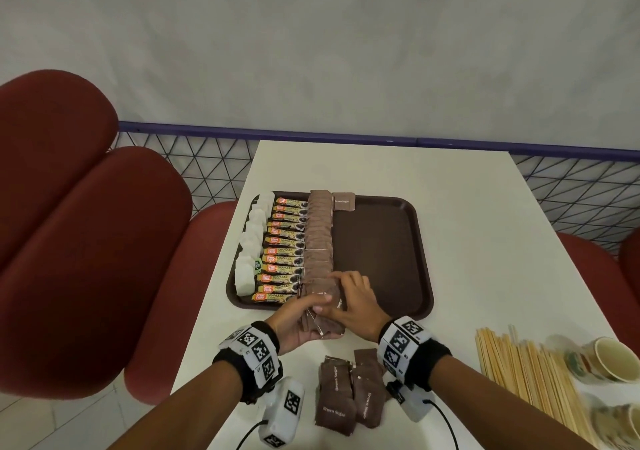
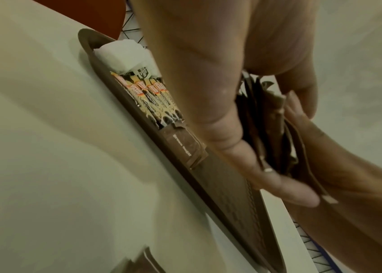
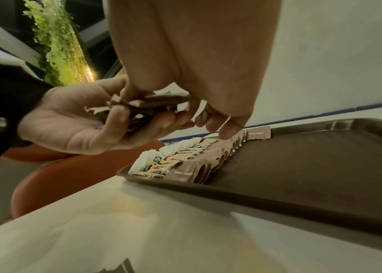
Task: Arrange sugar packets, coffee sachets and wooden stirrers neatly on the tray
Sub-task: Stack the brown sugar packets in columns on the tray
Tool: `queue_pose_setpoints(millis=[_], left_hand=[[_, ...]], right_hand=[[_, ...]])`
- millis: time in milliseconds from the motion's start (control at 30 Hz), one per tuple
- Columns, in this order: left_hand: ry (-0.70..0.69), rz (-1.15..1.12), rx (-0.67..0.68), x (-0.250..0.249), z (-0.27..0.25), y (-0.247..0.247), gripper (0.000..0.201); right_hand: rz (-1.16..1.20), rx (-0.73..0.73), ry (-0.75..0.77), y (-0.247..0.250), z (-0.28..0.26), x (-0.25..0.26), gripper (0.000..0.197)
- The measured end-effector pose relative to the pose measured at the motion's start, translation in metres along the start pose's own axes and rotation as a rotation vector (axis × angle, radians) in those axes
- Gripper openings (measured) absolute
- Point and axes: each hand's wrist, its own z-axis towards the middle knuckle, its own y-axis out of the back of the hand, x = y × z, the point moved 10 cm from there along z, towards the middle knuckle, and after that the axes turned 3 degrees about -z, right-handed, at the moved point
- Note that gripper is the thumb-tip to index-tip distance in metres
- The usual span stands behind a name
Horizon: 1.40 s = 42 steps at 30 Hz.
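While both hands meet over the tray's (image 1: 381, 252) near edge, a brown sugar packet bundle (image 1: 323, 325) sits between them.
Left hand (image 1: 298, 325) cups the bundle; right hand (image 1: 353, 304) pinches its top; loose packets (image 1: 349, 394) then stirrers (image 1: 526, 370) lie nearer on the table (image 1: 467, 207); only the right wrist view shows foliage (image 3: 56, 46).

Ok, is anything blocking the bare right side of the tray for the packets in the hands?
Nothing visible. The sugar packets held by both hands sit beside the tray's bare right half.
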Motion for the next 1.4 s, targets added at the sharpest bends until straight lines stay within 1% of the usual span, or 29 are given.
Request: queue_pose_setpoints(millis=[67, 100, 233, 300, 333, 400, 533, 633, 700, 800, 833, 900, 967, 1067, 1133, 1167, 1233, 1267, 1400], left_hand=[[-0.001, 0.000, -0.017, -0.003, -0.002, 0.006, 0.021], [-0.005, 0.000, -0.028, -0.005, -0.001, 0.011, 0.020], [-0.072, 0.002, -0.066, -0.022, -0.004, 0.028, 0.026], [-0.105, -0.002, -0.089, -0.031, -0.005, 0.039, 0.028], [-0.116, -0.007, -0.103, -0.035, -0.006, 0.044, 0.029], [-0.128, 0.009, -0.122, -0.042, -0.006, 0.053, 0.030], [-0.134, 0.042, -0.123, -0.053, -0.001, 0.058, 0.037], [-0.133, 0.011, -0.126, -0.058, 0.002, 0.058, 0.036], [-0.151, -0.029, -0.130, -0.060, 0.004, 0.058, 0.034], [-0.199, -0.122, -0.154, -0.064, 0.007, 0.063, 0.033], [-0.206, -0.149, -0.145, -0.064, 0.007, 0.063, 0.033], [-0.208, -0.186, -0.137, -0.063, 0.008, 0.063, 0.033], [-0.210, -0.204, -0.124, -0.061, 0.008, 0.063, 0.034], [-0.216, -0.236, -0.084, -0.061, 0.009, 0.062, 0.041], [-0.213, -0.235, -0.068, -0.060, 0.010, 0.062, 0.038], [-0.215, -0.234, -0.066, -0.059, 0.012, 0.064, 0.035], [-0.217, -0.227, -0.070, -0.060, 0.014, 0.069, 0.032], [-0.221, -0.222, -0.078, -0.061, 0.015, 0.071, 0.032], [-0.252, -0.212, -0.097, -0.070, 0.014, 0.081, 0.031]], right_hand=[[0.083, 0.022, -0.006, -0.004, 0.003, 0.004, 0.099], [0.146, 0.040, -0.016, -0.008, 0.006, 0.003, 0.094], [0.518, 0.092, -0.068, -0.016, 0.012, 0.006, 0.062], [0.580, 0.143, -0.103, -0.015, 0.012, 0.011, 0.039], [0.581, 0.153, -0.117, -0.013, 0.014, 0.011, 0.033], [0.591, 0.163, -0.125, -0.011, 0.021, 0.010, 0.030], [0.623, 0.187, -0.136, -0.011, 0.035, 0.012, 0.039], [0.628, 0.221, -0.136, -0.010, 0.041, 0.012, 0.044], [0.611, 0.244, -0.149, -0.004, 0.044, 0.006, 0.039], [0.583, 0.259, -0.169, 0.014, 0.048, -0.007, 0.015], [0.589, 0.243, -0.181, 0.021, 0.049, -0.013, 0.013], [0.600, 0.162, -0.220, 0.042, 0.057, -0.030, 0.017], [0.571, 0.023, -0.276, 0.066, 0.068, -0.053, 0.018], [0.459, -0.194, -0.369, 0.096, 0.094, -0.092, 0.022], [0.414, -0.298, -0.417, 0.108, 0.111, -0.108, 0.026], [0.404, -0.334, -0.428, 0.111, 0.121, -0.113, 0.024], [0.397, -0.368, -0.454, 0.111, 0.138, -0.118, 0.015], [0.382, -0.375, -0.469, 0.110, 0.146, -0.119, 0.015], [0.346, -0.383, -0.522, 0.101, 0.173, -0.118, 0.021]])
